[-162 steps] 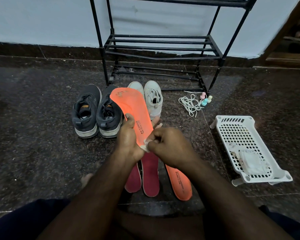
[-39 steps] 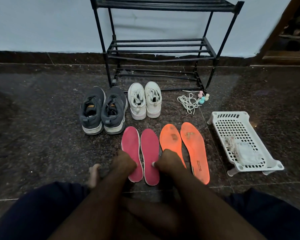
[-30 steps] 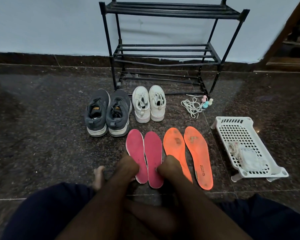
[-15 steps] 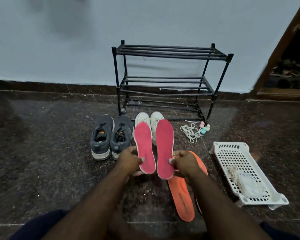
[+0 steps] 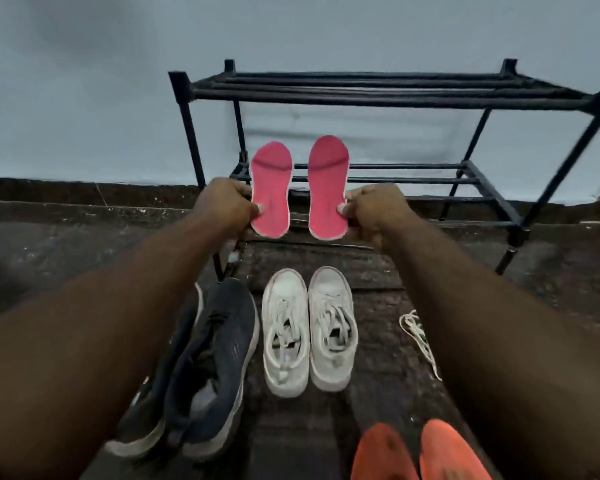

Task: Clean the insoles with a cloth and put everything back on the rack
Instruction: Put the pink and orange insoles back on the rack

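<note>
Held up two pink insoles, one in each hand. Pinched the left pink insole (image 5: pixel 271 192) in the left hand (image 5: pixel 227 206), thumb on the front near the heel, other fingers curled behind. Pinched the right pink insole (image 5: pixel 327 185) in the right hand (image 5: pixel 374 209) the same way. Closed both hands tight on the heel ends.

Held both insoles standing tall, toes up and heels down, side by side with a small gap between. Pointed the long way up and down, not flat. Showed the pink tops to the camera. Held them in the air in front of the black rack (image 5: pixel 378 95), about level with the middle shelf (image 5: pixel 413 174) and under the top one. Touched no bar yet, as far as could be told.

Looked like the putting-back step. Probably needed to tip the toes forward and down, then lay each insole flat with its long way across the bars. Had both hands about the same way from the shelf, neither one nearer. Might lose an insole through a gap if laid along the bars.

Left plenty on the floor (image 5: pixel 378 271). Saw the white shoes (image 5: pixel 309 330) right below the hands, the dark shoes (image 5: pixel 205 368) to their left, loose laces (image 5: pixel 418 337) to the right, and the orange insoles (image 5: pixel 420 452) at the bottom edge. Saw no cloth anywhere.
</note>
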Action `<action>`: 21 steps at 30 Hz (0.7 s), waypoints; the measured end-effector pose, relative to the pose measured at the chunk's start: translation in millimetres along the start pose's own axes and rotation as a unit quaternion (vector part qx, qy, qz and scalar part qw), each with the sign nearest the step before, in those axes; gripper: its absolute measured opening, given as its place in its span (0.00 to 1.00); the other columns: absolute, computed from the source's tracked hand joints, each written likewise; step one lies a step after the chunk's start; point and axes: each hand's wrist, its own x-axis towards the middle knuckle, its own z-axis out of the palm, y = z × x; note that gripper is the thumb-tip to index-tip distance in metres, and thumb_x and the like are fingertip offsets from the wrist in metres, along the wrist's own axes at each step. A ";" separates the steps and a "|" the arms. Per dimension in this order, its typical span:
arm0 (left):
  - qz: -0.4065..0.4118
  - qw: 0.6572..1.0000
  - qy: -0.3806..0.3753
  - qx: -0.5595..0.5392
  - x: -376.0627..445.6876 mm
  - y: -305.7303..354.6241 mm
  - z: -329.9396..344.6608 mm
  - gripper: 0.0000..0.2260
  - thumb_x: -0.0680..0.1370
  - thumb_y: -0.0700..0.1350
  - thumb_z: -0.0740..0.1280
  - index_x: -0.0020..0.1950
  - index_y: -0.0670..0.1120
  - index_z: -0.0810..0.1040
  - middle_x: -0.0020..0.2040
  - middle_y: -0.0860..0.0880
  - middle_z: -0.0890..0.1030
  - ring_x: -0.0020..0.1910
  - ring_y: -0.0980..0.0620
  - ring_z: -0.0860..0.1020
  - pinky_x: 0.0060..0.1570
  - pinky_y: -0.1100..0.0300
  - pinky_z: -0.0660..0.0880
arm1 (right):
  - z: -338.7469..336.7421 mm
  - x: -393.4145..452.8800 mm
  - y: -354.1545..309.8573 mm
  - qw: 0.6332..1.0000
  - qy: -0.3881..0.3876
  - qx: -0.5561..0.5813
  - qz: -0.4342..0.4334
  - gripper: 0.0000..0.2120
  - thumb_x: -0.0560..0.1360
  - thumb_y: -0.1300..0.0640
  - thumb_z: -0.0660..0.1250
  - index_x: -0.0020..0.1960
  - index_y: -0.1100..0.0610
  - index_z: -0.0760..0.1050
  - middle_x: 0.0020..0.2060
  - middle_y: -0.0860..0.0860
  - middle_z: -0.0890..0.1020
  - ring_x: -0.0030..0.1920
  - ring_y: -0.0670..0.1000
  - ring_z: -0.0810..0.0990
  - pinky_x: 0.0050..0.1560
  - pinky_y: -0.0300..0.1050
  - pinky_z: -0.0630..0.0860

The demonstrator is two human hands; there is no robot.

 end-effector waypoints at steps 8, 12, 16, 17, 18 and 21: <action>-0.015 1.000 0.020 0.018 104.0 -13.7 13.6 0.07 0.71 0.37 0.78 0.46 0.43 0.84 0.44 0.42 0.85 0.43 0.43 0.85 0.49 0.44 0.83 | 26.8 94.6 -5.6 0.997 0.011 -0.077 0.018 0.10 0.74 0.67 0.69 0.38 0.55 0.74 0.40 0.54 0.79 0.41 0.54 0.82 0.41 0.49 0.83; -0.017 0.999 0.002 0.033 121.3 -21.4 16.3 0.08 0.71 0.37 0.78 0.47 0.45 0.84 0.45 0.43 0.86 0.43 0.43 0.86 0.49 0.45 0.83 | 40.0 106.3 -5.7 0.997 0.027 -0.050 0.046 0.09 0.69 0.73 0.72 0.36 0.62 0.75 0.38 0.61 0.82 0.43 0.62 0.85 0.44 0.66 0.81; 0.019 0.994 0.006 0.111 121.5 -23.7 18.9 0.06 0.72 0.41 0.78 0.48 0.44 0.85 0.43 0.44 0.86 0.44 0.44 0.85 0.50 0.46 0.82 | 42.0 109.6 2.8 0.995 0.021 -0.083 0.053 0.06 0.69 0.69 0.74 0.39 0.62 0.78 0.42 0.63 0.85 0.41 0.61 0.85 0.45 0.63 0.82; 0.033 0.988 0.005 0.154 120.1 -21.3 19.2 0.07 0.72 0.42 0.77 0.49 0.42 0.85 0.44 0.43 0.85 0.45 0.43 0.84 0.51 0.46 0.82 | 41.4 108.7 4.6 0.993 0.018 -0.103 0.051 0.06 0.70 0.67 0.74 0.40 0.61 0.78 0.43 0.62 0.85 0.41 0.61 0.85 0.46 0.62 0.82; 0.045 0.979 0.003 0.198 117.8 -18.0 19.0 0.09 0.73 0.44 0.77 0.50 0.42 0.85 0.45 0.43 0.85 0.46 0.43 0.84 0.51 0.46 0.81 | 41.5 108.2 6.5 0.991 0.013 -0.129 0.045 0.05 0.70 0.65 0.73 0.41 0.58 0.77 0.45 0.61 0.85 0.44 0.61 0.85 0.47 0.61 0.82; 0.063 0.959 -0.008 0.275 111.8 -10.2 17.6 0.13 0.75 0.48 0.74 0.53 0.40 0.84 0.47 0.43 0.84 0.48 0.43 0.82 0.48 0.50 0.79 | 37.3 102.6 7.9 0.985 0.001 -0.171 0.019 0.05 0.70 0.61 0.71 0.40 0.53 0.76 0.50 0.60 0.84 0.51 0.60 0.84 0.51 0.59 0.81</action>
